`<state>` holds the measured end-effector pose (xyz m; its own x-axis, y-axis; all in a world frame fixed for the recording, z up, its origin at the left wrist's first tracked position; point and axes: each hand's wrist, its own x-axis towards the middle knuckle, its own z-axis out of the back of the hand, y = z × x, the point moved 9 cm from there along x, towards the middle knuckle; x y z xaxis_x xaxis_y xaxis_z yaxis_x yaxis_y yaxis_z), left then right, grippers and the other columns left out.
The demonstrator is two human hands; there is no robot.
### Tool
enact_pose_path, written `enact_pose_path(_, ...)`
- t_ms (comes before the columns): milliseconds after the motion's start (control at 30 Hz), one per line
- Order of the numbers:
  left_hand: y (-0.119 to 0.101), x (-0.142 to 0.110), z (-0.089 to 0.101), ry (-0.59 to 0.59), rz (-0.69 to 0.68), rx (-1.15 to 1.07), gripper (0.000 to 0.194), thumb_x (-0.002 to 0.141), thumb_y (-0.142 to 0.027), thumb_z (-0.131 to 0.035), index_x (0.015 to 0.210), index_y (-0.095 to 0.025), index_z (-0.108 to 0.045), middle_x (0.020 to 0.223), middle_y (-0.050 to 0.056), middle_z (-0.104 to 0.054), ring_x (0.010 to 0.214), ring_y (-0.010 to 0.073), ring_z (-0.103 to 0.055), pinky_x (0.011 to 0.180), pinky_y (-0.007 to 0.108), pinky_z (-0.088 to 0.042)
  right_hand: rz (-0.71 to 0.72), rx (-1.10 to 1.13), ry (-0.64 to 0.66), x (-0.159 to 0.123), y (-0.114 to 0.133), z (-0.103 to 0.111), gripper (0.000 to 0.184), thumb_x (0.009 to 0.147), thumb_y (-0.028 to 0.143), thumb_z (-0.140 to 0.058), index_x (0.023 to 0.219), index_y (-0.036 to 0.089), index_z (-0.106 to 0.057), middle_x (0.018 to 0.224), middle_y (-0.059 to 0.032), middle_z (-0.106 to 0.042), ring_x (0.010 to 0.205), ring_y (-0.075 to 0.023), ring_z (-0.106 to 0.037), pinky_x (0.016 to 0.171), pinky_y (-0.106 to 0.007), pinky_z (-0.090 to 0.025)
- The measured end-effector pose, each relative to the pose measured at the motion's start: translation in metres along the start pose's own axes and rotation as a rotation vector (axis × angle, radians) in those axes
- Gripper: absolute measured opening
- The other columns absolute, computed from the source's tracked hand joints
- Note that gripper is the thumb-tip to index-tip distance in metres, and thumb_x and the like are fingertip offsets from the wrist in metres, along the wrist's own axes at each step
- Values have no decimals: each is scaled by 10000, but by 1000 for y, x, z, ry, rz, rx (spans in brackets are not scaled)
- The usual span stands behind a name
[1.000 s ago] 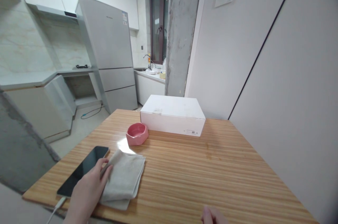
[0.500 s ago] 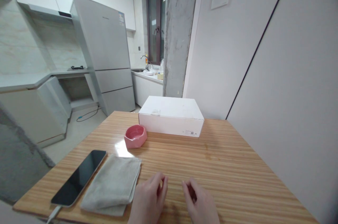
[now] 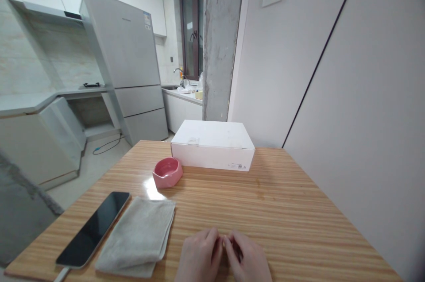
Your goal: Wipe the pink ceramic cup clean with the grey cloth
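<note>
Left hand (image 3: 201, 255) and right hand (image 3: 247, 255) have drawn together, fingertips nearly touching; both curled narrow, nothing visibly held; cloth (image 3: 141, 233) already folded, untouched, beside phone (image 3: 94, 231); no unfinished fold shows.

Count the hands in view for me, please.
2: the left hand, right of the folded cloth, and the right hand close beside it, both at the near side of the table.

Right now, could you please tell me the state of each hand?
Left hand: loosely closed, with no held object visible.
Right hand: loosely closed, with no held object visible.
</note>
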<state>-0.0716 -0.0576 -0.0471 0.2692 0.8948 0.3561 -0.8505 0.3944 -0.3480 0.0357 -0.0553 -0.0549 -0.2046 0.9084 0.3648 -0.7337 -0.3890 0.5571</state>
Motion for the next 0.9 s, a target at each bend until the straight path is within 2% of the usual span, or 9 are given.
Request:
enact_pose_path(167,-1,1,2,-23,-4,15,177,858,-141,-454,722,-229,-526,675,-24,-658,596,156,-642,509,252,-351,-1,-4,-19,0,1,0,384,958,408,-351,681,228,-547,619,4,-638,563,-148,-623,537,-219,-420)
enact_pose_path(400,-1,0,3,-40,0,19,176,847,-132,-461,715,-228,-527,664,-26,-658,587,158,-644,500,255,-352,-25,13,17,-2,-5,-4,334,948,377,-389,698,230,-555,646,3,-650,595,-153,-634,555,-219,-424)
enact_pose_path(900,1,-1,-1,-17,1,26,172,862,-151,-445,731,-230,-523,679,-24,-659,597,153,-640,508,249,-361,-36,23,30,-3,-6,-6,318,948,364,-399,715,231,-571,659,6,-655,606,-148,-637,573,-218,-435)
